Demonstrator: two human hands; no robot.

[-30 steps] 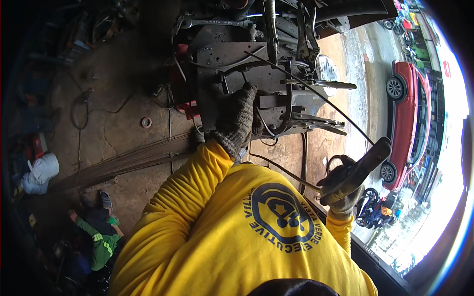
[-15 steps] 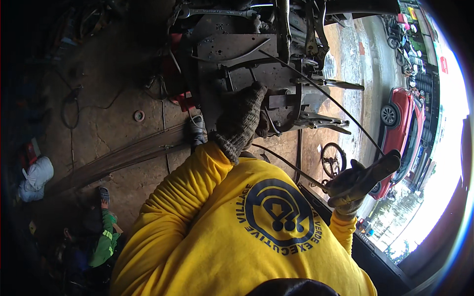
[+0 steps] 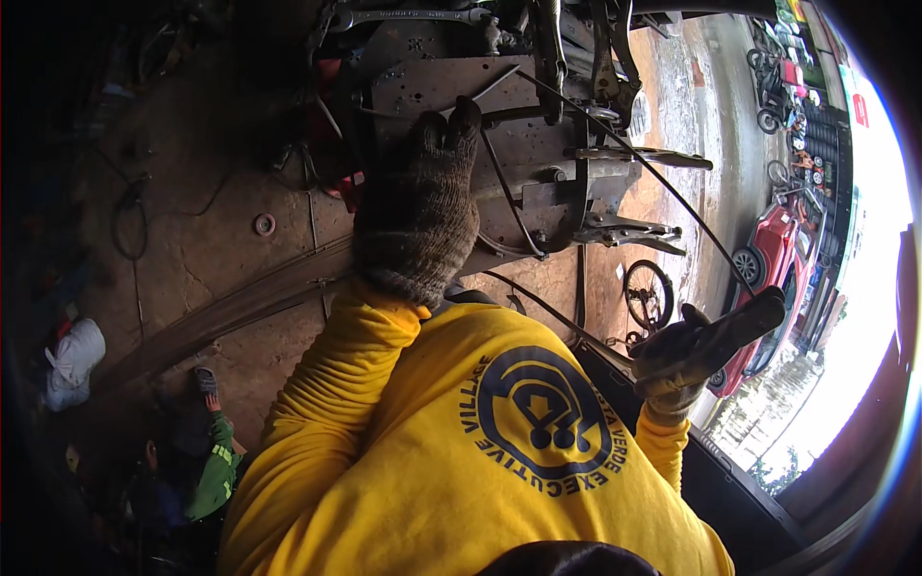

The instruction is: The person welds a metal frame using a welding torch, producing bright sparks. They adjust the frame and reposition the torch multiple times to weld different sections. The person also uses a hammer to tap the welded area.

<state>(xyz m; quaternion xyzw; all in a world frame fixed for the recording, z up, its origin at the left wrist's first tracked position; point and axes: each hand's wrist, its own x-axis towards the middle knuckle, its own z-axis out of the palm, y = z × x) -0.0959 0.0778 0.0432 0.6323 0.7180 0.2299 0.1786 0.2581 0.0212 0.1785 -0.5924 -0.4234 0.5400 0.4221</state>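
My right hand (image 3: 677, 360), in a dark glove, is closed around the handle of a dark welding electrode holder (image 3: 740, 331). A long thin welding rod (image 3: 653, 171) runs from the holder's jaw up and left toward the bench. A cable (image 3: 543, 305) trails left from near that hand. Over the left side of the steel bench plate (image 3: 423, 88) is my left hand (image 3: 418, 211) in a brown knitted glove. Its two visible fingertips point away from me, slightly apart; the other fingers are hidden. Beside them lies a bent metal rod (image 3: 507, 182).
Locking clamps (image 3: 639, 156) jut from the bench's right side, and a wrench (image 3: 413, 17) lies at its far edge. A bundle of long rods (image 3: 240, 288) lies on the floor at left. Another person's green sleeve (image 3: 216, 466) shows lower left. A bicycle (image 3: 648, 296) and red car (image 3: 778, 254) stand outside.
My left hand has moved left across the bench plate, uncovering more of the bent rod. My right hand stays nearly in place with the electrode holder; the thin rod's far end has risen slightly.
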